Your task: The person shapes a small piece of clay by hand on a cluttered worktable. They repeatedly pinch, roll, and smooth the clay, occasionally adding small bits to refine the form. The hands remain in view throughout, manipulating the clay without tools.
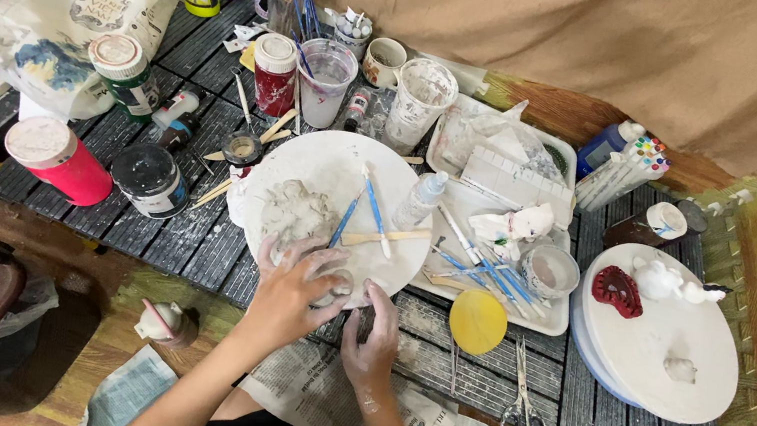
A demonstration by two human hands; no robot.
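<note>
Clay-grey lump, small & roundish, sits at bottom edge of white round plate, centre-low in frame. Left hand cups it from the left, fingers curled over top. Right hand closes in from lower right, fingertips touching its side. Lump lies between both palms, left a bit nearer. No clear long axis. More wet clay just above-left on the plate.
</note>
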